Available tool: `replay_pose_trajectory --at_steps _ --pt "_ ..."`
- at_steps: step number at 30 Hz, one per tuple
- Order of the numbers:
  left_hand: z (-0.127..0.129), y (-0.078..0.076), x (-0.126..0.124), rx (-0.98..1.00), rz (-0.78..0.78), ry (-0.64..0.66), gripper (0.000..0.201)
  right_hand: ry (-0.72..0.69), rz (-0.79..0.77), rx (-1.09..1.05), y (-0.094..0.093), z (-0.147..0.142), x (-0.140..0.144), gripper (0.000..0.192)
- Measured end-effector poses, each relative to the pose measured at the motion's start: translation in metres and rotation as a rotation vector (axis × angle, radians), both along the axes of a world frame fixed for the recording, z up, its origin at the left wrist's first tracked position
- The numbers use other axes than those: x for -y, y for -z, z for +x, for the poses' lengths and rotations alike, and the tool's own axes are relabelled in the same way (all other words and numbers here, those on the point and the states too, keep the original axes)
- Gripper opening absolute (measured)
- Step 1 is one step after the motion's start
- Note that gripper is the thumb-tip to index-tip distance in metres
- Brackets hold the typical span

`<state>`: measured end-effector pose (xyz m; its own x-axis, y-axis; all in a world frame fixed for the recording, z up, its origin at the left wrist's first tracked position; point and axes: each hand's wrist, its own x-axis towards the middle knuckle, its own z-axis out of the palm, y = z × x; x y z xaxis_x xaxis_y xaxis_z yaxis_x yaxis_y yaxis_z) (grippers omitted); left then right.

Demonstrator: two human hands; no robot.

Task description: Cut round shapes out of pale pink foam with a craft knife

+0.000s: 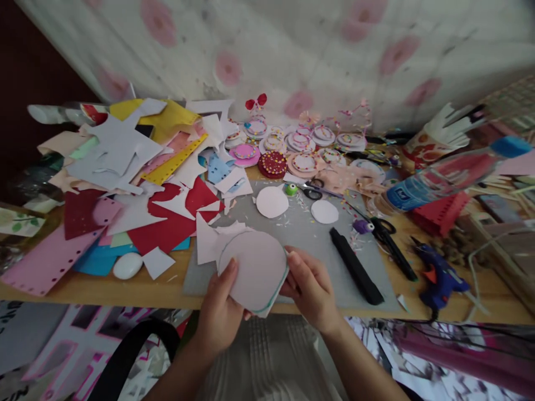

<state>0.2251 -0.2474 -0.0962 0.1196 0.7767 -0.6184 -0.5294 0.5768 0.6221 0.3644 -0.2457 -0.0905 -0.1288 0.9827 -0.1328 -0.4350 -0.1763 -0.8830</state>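
- The left hand [219, 312] is gripping the near left edge of a round pale sheet [253, 270], thumb lying on top and the other fingers folded underneath.
- The right hand [311, 289] is closing around the sheet's right rim, fingers curled; whether it is only pinching the edge or also holding a small tool is hard to tell, since the palm is turned away.
- The sheet is being held just above the near edge of the grey mat [301, 228], close to the body, with a thin teal line running along its lower right curve.
- Judging by the rounded outline and the squarer scrap still jutting out at its far left, the trimming of a disc is looking partly done; a next cut would be calling for scissors, and the black-handled pair [387, 236] is lying to the right, apart from both hands.
- Two smaller white discs [271, 201] are lying farther back on the mat, and a black bar [355, 266] is lying to the right of the hands.
- A heap of coloured paper offcuts [137, 178] is covering the left of the table.
- The underside of the sheet is staying hidden.
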Motion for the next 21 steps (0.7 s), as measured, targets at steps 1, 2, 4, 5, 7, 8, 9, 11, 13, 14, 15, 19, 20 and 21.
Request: replay_pose_trajectory --at_steps 1,2,4,5,7,8,9,11,13,14,15,19,20,21 --pt "0.006 -0.004 0.001 0.003 -0.018 0.011 0.058 0.001 0.004 -0.026 0.001 0.002 0.002 0.05" --pt "0.011 -0.007 0.003 0.002 -0.039 0.018 0.061 0.004 0.009 -0.053 0.001 0.003 0.004 0.049" --pt "0.018 -0.007 0.005 -0.022 -0.082 0.026 0.065 0.021 0.024 -0.115 0.002 0.004 0.007 0.048" --pt "0.02 -0.006 0.006 -0.053 -0.088 0.035 0.065 0.035 0.028 -0.14 0.003 0.005 0.008 0.048" --pt "0.02 0.0 0.006 -0.157 -0.024 0.107 0.062 0.042 0.03 -0.157 0.006 0.009 0.009 0.047" --pt "0.018 0.002 0.004 -0.215 0.034 0.157 0.059 0.017 0.027 -0.14 0.007 0.013 0.009 0.047" --pt "0.015 0.003 0.001 -0.264 0.096 0.202 0.057 -0.021 0.025 -0.109 0.009 0.018 0.008 0.048" --pt "0.003 0.001 -0.009 -0.305 0.176 0.289 0.051 -0.115 0.026 -0.054 0.011 0.031 0.004 0.05" --pt "-0.01 -0.008 -0.023 -0.276 0.18 0.436 0.039 -0.18 0.039 -0.027 0.01 0.043 -0.003 0.053" --pt "-0.016 -0.013 -0.03 -0.246 0.167 0.577 0.036 -0.208 0.048 -0.006 0.008 0.047 -0.007 0.055" --pt "-0.021 -0.019 -0.037 -0.221 0.163 0.727 0.034 -0.246 0.046 0.03 0.006 0.049 -0.011 0.057" --pt "-0.023 -0.034 -0.056 -0.254 0.21 1.184 0.034 -0.43 -0.022 0.257 -0.008 0.042 -0.021 0.052" --pt "-0.022 -0.036 -0.056 -0.293 0.222 1.175 0.035 -0.418 -0.033 0.29 -0.01 0.039 -0.022 0.051" --pt "-0.02 -0.038 -0.055 -0.333 0.229 1.139 0.035 -0.378 -0.037 0.309 -0.011 0.036 -0.022 0.051"
